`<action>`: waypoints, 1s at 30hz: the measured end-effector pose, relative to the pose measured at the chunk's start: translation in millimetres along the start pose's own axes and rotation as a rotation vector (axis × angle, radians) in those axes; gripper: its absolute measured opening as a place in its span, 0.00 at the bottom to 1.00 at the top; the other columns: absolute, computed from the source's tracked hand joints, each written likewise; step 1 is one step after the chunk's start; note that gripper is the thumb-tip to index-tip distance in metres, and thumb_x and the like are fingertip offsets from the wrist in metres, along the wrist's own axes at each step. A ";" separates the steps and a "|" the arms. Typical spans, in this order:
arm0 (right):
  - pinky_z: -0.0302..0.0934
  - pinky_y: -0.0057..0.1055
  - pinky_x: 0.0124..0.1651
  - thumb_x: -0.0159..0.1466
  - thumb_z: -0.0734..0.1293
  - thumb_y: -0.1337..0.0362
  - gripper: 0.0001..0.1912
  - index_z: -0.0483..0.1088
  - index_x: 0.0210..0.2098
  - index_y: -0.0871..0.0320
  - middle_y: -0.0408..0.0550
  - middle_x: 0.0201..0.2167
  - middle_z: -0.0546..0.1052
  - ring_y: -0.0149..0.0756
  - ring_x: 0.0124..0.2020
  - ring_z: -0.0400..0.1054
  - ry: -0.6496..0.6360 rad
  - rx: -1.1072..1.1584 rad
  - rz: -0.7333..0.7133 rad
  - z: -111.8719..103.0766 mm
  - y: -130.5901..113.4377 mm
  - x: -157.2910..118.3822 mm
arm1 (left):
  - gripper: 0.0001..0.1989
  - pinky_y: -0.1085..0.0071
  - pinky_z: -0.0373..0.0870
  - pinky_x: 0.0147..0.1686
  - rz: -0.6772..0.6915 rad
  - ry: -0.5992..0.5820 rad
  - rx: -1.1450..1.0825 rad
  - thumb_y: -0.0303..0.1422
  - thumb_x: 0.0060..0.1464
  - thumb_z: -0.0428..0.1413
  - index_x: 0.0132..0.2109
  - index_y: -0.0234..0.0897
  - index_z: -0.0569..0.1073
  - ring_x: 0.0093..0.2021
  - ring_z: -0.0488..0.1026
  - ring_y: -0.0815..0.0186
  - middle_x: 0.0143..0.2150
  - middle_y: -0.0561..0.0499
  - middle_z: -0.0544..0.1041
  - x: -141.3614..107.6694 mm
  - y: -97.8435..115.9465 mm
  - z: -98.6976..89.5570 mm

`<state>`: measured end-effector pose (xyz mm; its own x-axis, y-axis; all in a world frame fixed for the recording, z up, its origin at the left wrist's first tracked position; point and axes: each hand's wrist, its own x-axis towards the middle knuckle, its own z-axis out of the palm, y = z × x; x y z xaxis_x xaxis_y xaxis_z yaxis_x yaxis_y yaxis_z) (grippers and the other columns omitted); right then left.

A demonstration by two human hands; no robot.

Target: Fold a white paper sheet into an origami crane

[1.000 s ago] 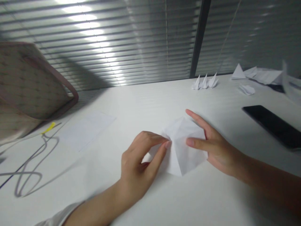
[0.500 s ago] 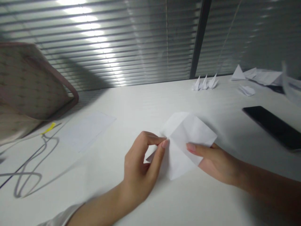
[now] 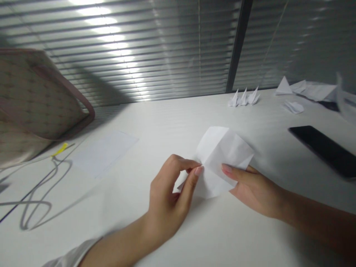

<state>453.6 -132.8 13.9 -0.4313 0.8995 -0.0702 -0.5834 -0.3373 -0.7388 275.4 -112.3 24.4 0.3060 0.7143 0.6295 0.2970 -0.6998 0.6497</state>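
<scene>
A creased sheet of white paper (image 3: 214,148) is held between both hands just above the white table, its surface bent along several fold lines. My left hand (image 3: 172,189) pinches the paper near its centre crease between thumb and forefinger. On the right side, my right hand (image 3: 253,185) grips the sheet with the thumb on top and the other fingers hidden underneath. A small part of the paper shows behind the left thumb.
Three folded paper pieces (image 3: 244,98) stand at the back. Right of them lie more folded papers (image 3: 314,91) and a black phone (image 3: 325,152). On the left are a flat paper sheet (image 3: 105,154), grey cables (image 3: 41,204) and a patterned bag (image 3: 36,100). Window blinds (image 3: 155,48) rise behind.
The paper has tilted and folded up a little between the hands, its lower corner rising and its right corner drawing in. Both hands keep their hold.
</scene>
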 end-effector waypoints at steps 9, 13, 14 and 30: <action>0.58 0.44 0.55 0.59 0.69 0.65 0.13 0.69 0.44 0.51 0.44 0.41 0.76 0.42 0.48 0.69 0.048 -0.081 -0.112 -0.3 -3.7 -0.8 | 0.06 0.67 0.67 0.35 0.084 -0.152 0.162 0.22 0.57 0.54 0.40 0.37 0.70 0.33 0.69 0.66 0.32 0.52 0.71 8.2 16.7 -6.4; 0.59 0.41 0.53 0.58 0.70 0.67 0.14 0.70 0.44 0.50 0.42 0.40 0.75 0.40 0.46 0.68 0.099 -0.178 -0.195 -0.1 -6.2 -0.3 | 0.07 0.66 0.67 0.35 0.199 -0.167 0.238 0.21 0.56 0.54 0.41 0.37 0.69 0.34 0.69 0.65 0.32 0.51 0.72 12.8 23.2 -9.0; 0.59 0.41 0.54 0.58 0.70 0.67 0.14 0.70 0.44 0.50 0.41 0.40 0.75 0.40 0.46 0.68 0.106 -0.200 -0.218 -0.2 -6.4 0.1 | 0.07 0.65 0.67 0.34 0.224 -0.169 0.247 0.22 0.56 0.54 0.41 0.37 0.69 0.33 0.69 0.65 0.32 0.51 0.73 13.3 23.8 -9.3; 0.63 0.35 0.49 0.59 0.71 0.65 0.13 0.71 0.44 0.50 0.41 0.39 0.76 0.35 0.43 0.69 0.066 -0.230 -0.234 -1.0 -5.7 -0.1 | 0.11 0.65 0.66 0.31 0.296 -0.088 0.164 0.17 0.51 0.58 0.41 0.33 0.73 0.30 0.68 0.67 0.32 0.50 0.76 11.6 22.7 -7.8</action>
<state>457.6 -130.7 17.4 -0.2543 0.9637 0.0813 -0.4870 -0.0550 -0.8717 278.7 -119.8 49.7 0.4754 0.4817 0.7362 0.3231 -0.8739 0.3631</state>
